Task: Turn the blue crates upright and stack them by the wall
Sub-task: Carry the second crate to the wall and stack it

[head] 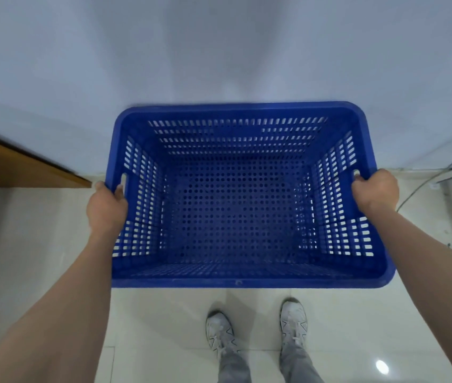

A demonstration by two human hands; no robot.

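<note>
Our left hand point(106, 207) at nine o'clock and right hand point(376, 191) at three o'clock each gripped a side handle of the blue crate point(235, 281), held upright, open side up. Its far rim sat by the wall point(219, 51) at twelve o'clock, our shoes point(258, 328) at six on the tiled floor point(164, 322).

I stand in a bare indoor room, perhaps a storeroom or utility space; which one I cannot tell. Glossy pale floor tiles point(164, 322) meet a plain white wall point(219, 51). A wooden edge point(20, 167) juts in at left, and grey cables point(423, 186) trail at right.
</note>
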